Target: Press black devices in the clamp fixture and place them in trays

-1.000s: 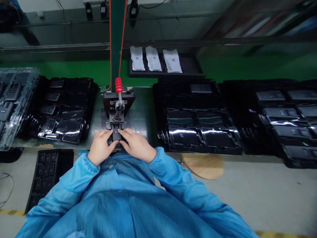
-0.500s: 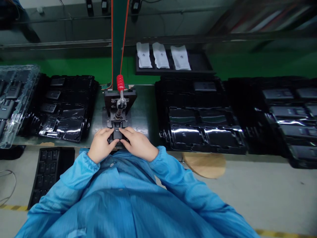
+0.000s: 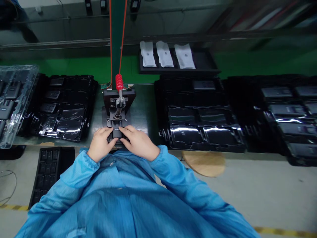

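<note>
A small black plastic casing (image 3: 117, 133) with pale lettering lies in the black base of a toggle clamp fixture (image 3: 119, 99). My left hand (image 3: 101, 144) grips its left side between thumb and forefinger. On its other side, the thumb and forefinger of my right hand (image 3: 138, 144) press in the same way. The clamp's red handle (image 3: 119, 82) stands upright just beyond my fingers, with the metal plunger above the casing's far end. The casing's underside is hidden.
Left of the fixture lie a black tray (image 3: 71, 124) with several dark parts and a clear tray (image 3: 24, 109). Stacked black trays (image 3: 184, 135) stand on the right, with more trays (image 3: 277, 109) farther over. Behind, a shallow box (image 3: 205, 62) holds three white pouches (image 3: 164, 54). A round wooden stool (image 3: 204, 163) is below the bench edge.
The view has shifted slightly. Both hands stay at the casing, which sits a little farther into the fixture, nearer the plunger.
</note>
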`<action>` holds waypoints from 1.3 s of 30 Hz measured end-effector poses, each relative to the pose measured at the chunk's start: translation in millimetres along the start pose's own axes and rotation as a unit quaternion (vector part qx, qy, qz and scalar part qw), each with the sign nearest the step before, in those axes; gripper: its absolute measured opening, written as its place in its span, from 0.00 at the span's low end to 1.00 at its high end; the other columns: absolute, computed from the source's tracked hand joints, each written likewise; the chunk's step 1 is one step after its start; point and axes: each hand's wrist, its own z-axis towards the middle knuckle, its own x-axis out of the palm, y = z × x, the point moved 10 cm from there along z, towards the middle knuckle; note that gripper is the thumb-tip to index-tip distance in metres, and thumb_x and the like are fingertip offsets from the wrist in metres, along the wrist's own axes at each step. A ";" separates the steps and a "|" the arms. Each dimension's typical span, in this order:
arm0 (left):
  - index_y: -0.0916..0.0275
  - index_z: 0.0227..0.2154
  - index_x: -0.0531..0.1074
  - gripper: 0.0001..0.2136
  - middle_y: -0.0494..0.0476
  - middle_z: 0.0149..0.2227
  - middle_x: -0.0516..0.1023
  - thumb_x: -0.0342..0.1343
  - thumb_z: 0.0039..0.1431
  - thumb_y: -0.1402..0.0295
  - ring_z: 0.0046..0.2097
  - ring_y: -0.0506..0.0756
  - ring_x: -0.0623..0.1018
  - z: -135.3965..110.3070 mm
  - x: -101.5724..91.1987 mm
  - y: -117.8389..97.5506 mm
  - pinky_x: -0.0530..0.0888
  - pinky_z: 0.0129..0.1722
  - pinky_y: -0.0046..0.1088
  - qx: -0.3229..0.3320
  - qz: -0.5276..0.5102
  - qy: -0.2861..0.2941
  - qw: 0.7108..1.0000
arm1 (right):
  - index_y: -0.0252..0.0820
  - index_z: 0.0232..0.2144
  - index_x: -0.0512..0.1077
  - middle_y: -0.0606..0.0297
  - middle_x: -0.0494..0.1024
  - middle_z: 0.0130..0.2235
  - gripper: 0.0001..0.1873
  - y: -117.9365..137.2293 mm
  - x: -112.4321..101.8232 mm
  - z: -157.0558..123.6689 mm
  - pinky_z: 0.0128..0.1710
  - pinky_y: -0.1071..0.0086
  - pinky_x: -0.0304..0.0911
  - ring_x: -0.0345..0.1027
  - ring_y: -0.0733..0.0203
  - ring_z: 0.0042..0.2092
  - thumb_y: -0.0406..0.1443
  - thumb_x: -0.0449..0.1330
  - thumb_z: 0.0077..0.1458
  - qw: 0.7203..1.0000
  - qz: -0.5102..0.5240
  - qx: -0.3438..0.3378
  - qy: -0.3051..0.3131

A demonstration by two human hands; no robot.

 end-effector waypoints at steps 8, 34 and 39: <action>0.60 0.62 0.75 0.20 0.65 0.53 0.82 0.61 0.70 0.62 0.55 0.64 0.82 -3.3 1.3 -0.6 0.78 0.59 0.49 -0.003 -0.010 0.003 1.000 | 0.40 0.65 0.71 0.51 0.77 0.58 0.24 -2.6 -31.3 8.2 0.61 0.53 0.74 0.76 0.46 0.58 0.37 0.57 0.71 0.997 0.030 0.020 -0.072; 0.62 0.60 0.78 0.18 0.59 0.41 0.83 0.58 0.70 0.67 0.45 0.60 0.81 8.8 5.0 15.3 0.78 0.50 0.39 -0.019 -0.047 0.010 0.999 | 0.35 0.74 0.59 0.46 0.73 0.64 0.37 1.0 14.3 12.0 0.58 0.58 0.72 0.75 0.44 0.60 0.42 0.60 0.70 0.998 -0.012 0.064 0.022; 0.62 0.59 0.78 0.18 0.59 0.42 0.83 0.59 0.69 0.67 0.45 0.60 0.81 8.1 5.2 15.8 0.78 0.50 0.40 -0.012 -0.045 0.014 0.999 | 0.35 0.74 0.60 0.46 0.73 0.64 0.36 1.3 15.6 10.4 0.59 0.56 0.72 0.75 0.43 0.60 0.42 0.60 0.69 0.998 0.000 0.053 0.014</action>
